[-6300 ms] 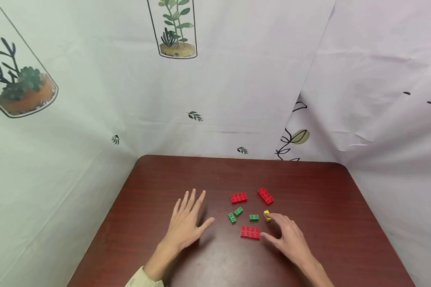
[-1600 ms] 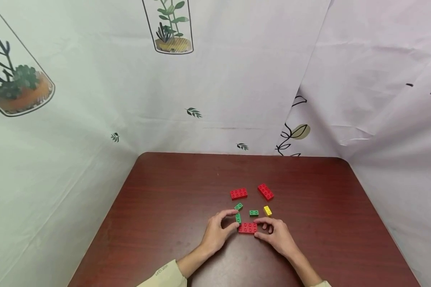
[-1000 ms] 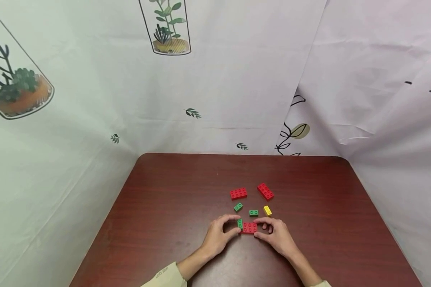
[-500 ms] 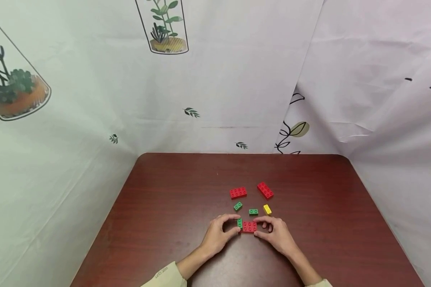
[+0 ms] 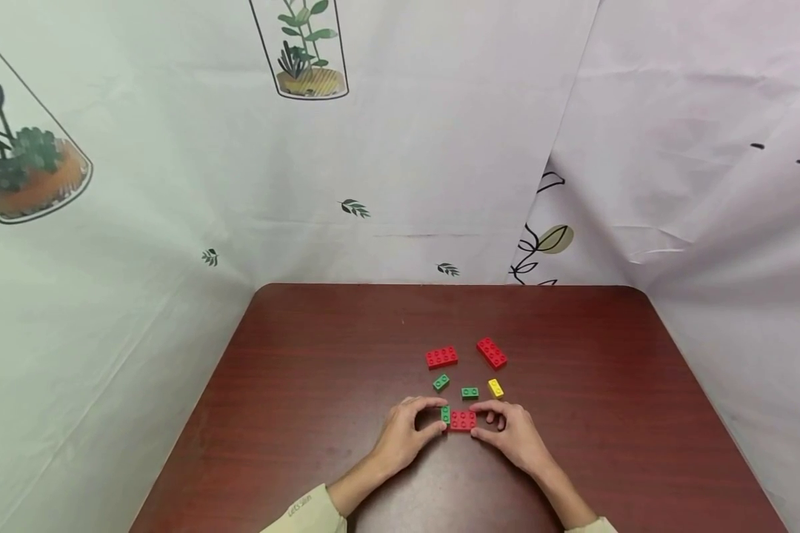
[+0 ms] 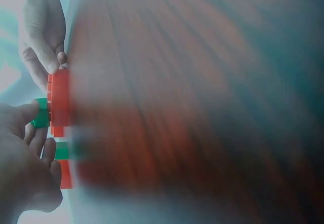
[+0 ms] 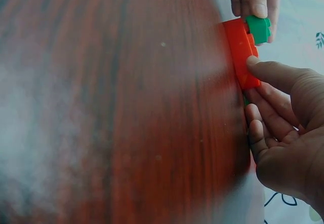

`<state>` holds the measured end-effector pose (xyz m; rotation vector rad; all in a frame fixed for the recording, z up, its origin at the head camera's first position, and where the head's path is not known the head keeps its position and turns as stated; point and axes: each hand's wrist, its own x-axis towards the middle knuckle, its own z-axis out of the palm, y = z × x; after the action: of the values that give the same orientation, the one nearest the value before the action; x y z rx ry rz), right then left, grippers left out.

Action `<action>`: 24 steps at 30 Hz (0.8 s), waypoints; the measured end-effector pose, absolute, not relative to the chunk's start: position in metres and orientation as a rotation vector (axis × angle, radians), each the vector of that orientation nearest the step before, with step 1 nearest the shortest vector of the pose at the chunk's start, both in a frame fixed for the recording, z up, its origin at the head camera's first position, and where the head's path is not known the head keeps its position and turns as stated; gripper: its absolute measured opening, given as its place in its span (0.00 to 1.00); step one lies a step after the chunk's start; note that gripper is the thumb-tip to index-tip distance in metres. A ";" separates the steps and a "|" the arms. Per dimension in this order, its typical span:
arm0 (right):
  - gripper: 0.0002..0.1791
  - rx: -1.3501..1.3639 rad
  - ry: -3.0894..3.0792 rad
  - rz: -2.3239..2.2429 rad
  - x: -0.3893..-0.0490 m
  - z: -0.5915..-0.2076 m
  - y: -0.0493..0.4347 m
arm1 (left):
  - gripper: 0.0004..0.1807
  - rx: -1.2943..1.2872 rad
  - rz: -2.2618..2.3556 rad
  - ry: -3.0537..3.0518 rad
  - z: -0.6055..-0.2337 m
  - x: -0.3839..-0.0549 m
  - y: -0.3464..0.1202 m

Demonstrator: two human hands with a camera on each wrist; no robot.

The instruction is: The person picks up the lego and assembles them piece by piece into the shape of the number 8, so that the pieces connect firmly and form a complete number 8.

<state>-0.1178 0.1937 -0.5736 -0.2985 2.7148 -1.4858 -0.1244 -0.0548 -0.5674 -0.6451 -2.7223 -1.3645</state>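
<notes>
Pinching the near red brick (image 5: pixel 463 421) at its 3 o'clock end between thumb and forefinger of the right hand (image 5: pixel 521 442), curling the other fingers inward. Lying flat on the brown table (image 5: pixel 293 385), pointing its long axis from 9 to 3, facing studs up. Gripping the upper green brick (image 5: pixel 445 415) in the left hand (image 5: pixel 398 438), spreading thumb and forefinger only to its two ends. Pointing this one from 12 to 6, sitting atop the red brick's 9 o'clock end. Hiding the studs underneath, leaving depth of fit impossible to tell.

In the left wrist view, covering parts of loose bricks (image 6: pixel 66 174) with the left hand.

From the near red brick outward, finding a middle green brick (image 5: pixel 470 393) at 12, a yellow brick (image 5: pixel 495 388) between 1 and 2, a far green brick (image 5: pixel 441 382) at 11, a diagonal red brick (image 5: pixel 491 353) farther at 1, a back red brick (image 5: pixel 441 357) farther at 11.

Bearing tiny print on the left sleeve (image 5: pixel 310 512), apparently starting "Let's", blurring after that. Cutting off the right sleeve (image 5: pixel 593 526) at the bottom edge. Backing everything with white cloth (image 5: pixel 440 148), cropping printed jars (image 5: pixel 312 81) at 10 and 11.
</notes>
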 end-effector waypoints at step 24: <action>0.17 -0.340 2.741 -1.481 -0.121 -0.573 0.195 | 0.19 -0.819 -1.253 -2.670 -0.569 -0.132 -0.060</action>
<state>-0.1210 0.1948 -0.5734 -0.3400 2.7411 -1.4813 -0.1323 -0.0599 -0.5690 -0.8193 -2.6698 -1.2527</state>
